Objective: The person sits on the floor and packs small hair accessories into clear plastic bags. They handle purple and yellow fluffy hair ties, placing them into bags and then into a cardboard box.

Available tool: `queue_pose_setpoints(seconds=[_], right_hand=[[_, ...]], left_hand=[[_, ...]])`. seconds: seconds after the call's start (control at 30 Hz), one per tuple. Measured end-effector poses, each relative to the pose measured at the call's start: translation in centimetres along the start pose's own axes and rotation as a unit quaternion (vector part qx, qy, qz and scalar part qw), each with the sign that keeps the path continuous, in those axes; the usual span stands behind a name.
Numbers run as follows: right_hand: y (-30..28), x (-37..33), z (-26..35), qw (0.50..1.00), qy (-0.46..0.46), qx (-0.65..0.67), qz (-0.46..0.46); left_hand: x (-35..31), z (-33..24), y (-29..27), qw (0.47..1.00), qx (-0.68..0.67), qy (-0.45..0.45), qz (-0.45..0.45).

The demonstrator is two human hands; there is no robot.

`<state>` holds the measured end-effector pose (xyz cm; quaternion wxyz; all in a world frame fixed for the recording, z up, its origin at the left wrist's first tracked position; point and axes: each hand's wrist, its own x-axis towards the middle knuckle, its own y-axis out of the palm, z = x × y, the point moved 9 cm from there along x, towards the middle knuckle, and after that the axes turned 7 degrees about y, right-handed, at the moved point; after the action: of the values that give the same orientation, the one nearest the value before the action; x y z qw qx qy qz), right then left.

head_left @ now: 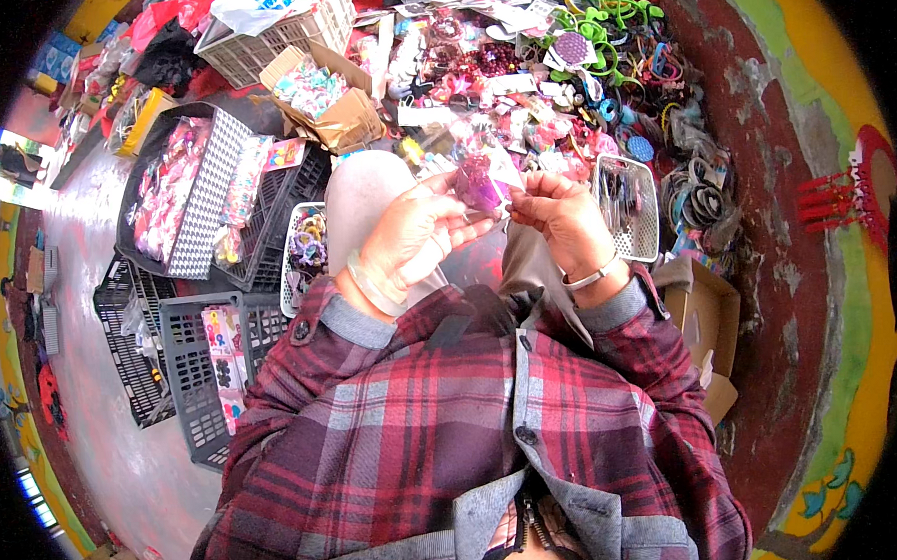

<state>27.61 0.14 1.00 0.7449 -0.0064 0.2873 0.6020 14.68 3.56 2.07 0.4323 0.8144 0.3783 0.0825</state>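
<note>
My left hand (413, 229) and my right hand (562, 215) meet above my lap, both pinching a small clear packet with a purple hair accessory (478, 182) inside. The left fingers grip its lower left side, the right fingertips hold its right edge. Both wrists come out of plaid shirt cuffs. The left wrist wears a pale bangle (373, 288), the right a light wristband (591, 277).
A heap of hair clips, bands and packets (520, 72) lies ahead. A small white basket (634, 207) sits right of my hands, another with scrunchies (305, 254) left. Dark crates (197, 366) and a cardboard box (326, 100) stand left; an open box (708, 319) right.
</note>
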Motion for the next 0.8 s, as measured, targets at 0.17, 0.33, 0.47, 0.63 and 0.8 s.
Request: queue_pose_setpoints(seconds=[0.17, 0.33, 0.47, 0.63, 0.8], right_hand=[[0.6, 0.0, -0.2, 0.998, 0.006, -0.048, 0.042], [1.6, -0.3, 0.2, 0.993, 0.001, -0.081, 0.091], [1.3, -0.1, 0.4, 0.988, -0.029, -0.133, 0.068], [1.6, -0.8, 1.0, 0.992, -0.033, -0.115, 0.025], [0.1, -0.3, 0.3, 0.993, -0.037, -0.113, -0.003]], left_hand=[[0.1, 0.8, -0.4, 0.998, -0.056, -0.024, -0.016], [0.3, 0.6, 0.0, 0.999, -0.048, -0.025, -0.002], [0.0, 0.4, 0.6, 0.996, -0.075, -0.02, 0.037], [0.1, 1.2, -0.2, 0.994, -0.1, -0.032, 0.041], [-0.2, 1.8, 1.3, 0.995, -0.061, -0.075, 0.012]])
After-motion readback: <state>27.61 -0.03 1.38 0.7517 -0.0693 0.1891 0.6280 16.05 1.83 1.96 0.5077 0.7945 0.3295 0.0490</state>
